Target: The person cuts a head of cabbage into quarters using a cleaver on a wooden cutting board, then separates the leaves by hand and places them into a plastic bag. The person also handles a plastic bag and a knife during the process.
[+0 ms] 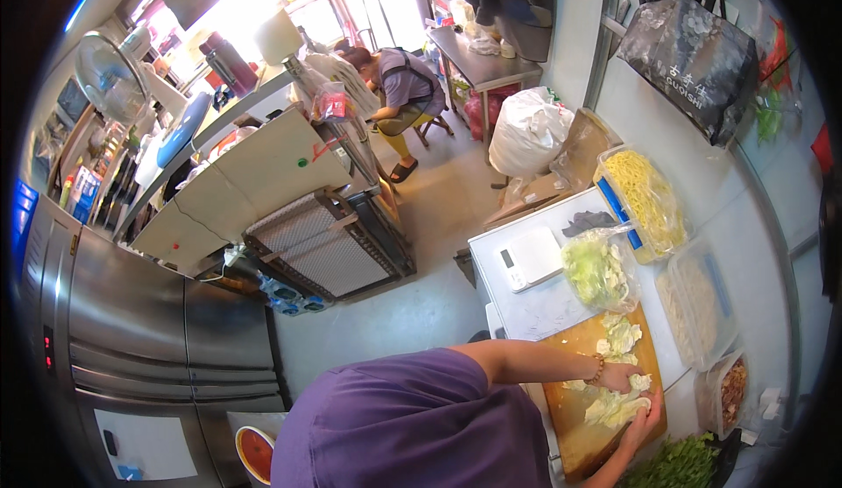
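My left hand [618, 377], a beaded bracelet at its wrist, grips torn pale-green cabbage leaves [615, 409] over a wooden cutting board [572, 448]. Close below it, my right hand [641, 415] holds the right side of the same leaves, fingers curled round them. More cabbage pieces [619, 335] lie on the upper part of the board. Just above the board, a clear plastic bag of cut cabbage [595, 271] rests on the white table. A white digital kitchen scale [533, 259] stands to its left.
Along the wall stand a container of yellow noodles [641, 198], a lidded container [697, 304] and a tub of reddish-brown food [730, 392]. Leafy greens [677, 465] lie below. A seated person [408, 87] bends forward across the room. A reddish container [255, 454] is behind me.
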Action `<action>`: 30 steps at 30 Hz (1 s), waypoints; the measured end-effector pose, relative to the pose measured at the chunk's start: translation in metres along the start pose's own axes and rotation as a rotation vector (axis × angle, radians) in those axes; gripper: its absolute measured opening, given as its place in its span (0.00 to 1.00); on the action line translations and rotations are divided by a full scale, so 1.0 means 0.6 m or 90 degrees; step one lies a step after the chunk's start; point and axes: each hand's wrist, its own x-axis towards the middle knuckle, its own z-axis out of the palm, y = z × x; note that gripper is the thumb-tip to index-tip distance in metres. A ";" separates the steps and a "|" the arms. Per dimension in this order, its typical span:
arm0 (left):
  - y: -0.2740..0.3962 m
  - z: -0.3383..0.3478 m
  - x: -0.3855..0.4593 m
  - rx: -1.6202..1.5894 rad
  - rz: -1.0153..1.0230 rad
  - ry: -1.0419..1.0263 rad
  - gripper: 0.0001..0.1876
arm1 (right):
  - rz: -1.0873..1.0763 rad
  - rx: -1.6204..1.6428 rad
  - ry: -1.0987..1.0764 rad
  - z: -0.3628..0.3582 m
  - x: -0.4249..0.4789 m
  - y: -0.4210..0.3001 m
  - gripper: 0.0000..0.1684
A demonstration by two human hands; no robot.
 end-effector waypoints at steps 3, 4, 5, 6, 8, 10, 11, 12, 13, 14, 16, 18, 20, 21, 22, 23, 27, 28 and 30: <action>-0.036 -0.021 0.016 0.198 0.115 0.002 0.39 | -0.049 0.022 -0.003 0.017 -0.011 -0.033 0.31; -0.055 -0.035 0.010 0.215 0.164 -0.002 0.38 | 0.091 0.112 0.063 0.010 -0.010 0.001 0.34; -0.071 -0.081 -0.014 0.208 0.174 0.017 0.37 | 0.072 0.092 0.035 0.046 -0.002 -0.093 0.32; -0.075 -0.105 -0.023 0.190 0.177 0.007 0.37 | 0.130 0.124 0.086 0.051 -0.006 -0.111 0.26; -0.053 -0.116 -0.015 0.090 0.148 -0.006 0.35 | 0.049 0.263 0.170 0.020 -0.007 -0.056 0.23; 0.009 -0.062 -0.028 -0.149 -0.018 0.064 0.37 | 0.014 0.545 0.274 -0.010 -0.018 0.019 0.21; 0.035 -0.048 -0.041 -0.155 -0.026 0.083 0.38 | 0.050 0.608 0.299 -0.007 -0.029 -0.011 0.21; 0.033 -0.044 -0.038 -0.160 -0.039 0.065 0.38 | 0.049 0.619 0.328 -0.014 -0.041 -0.015 0.22; 0.046 -0.042 -0.045 -0.142 -0.055 0.075 0.37 | 0.082 0.583 0.384 -0.014 -0.051 -0.013 0.23; 0.040 -0.047 -0.037 -0.151 -0.047 0.050 0.37 | 0.116 0.547 0.436 -0.015 -0.059 -0.012 0.24; 0.041 -0.049 -0.046 -0.138 -0.037 0.042 0.36 | 0.172 0.468 0.502 -0.004 -0.072 -0.008 0.25; 0.047 -0.052 -0.053 -0.099 -0.037 0.054 0.35 | 0.236 0.112 0.459 -0.002 -0.085 0.004 0.28; 0.036 -0.068 -0.051 -0.151 -0.039 0.040 0.35 | 0.260 -0.087 0.387 0.015 -0.091 0.020 0.31; 0.035 -0.074 -0.049 -0.177 -0.038 0.031 0.35 | 0.207 -0.174 0.372 0.027 -0.090 0.032 0.30; 0.045 -0.069 -0.050 -0.194 -0.048 0.028 0.35 | 0.157 -0.260 0.360 0.041 -0.090 0.051 0.30; 0.053 -0.061 -0.050 -0.212 -0.058 0.025 0.35 | 0.107 -0.347 0.346 0.051 -0.092 0.069 0.30; 0.081 -0.051 -0.067 -0.268 -0.045 0.068 0.35 | -0.024 -0.259 0.513 0.059 -0.064 -0.007 0.31; 0.078 -0.052 -0.070 -0.267 -0.036 0.079 0.34 | 0.036 -0.116 0.459 0.059 -0.060 -0.064 0.28; 0.071 -0.038 -0.061 -0.265 -0.029 0.078 0.31 | 0.114 0.016 0.344 0.080 -0.037 -0.076 0.26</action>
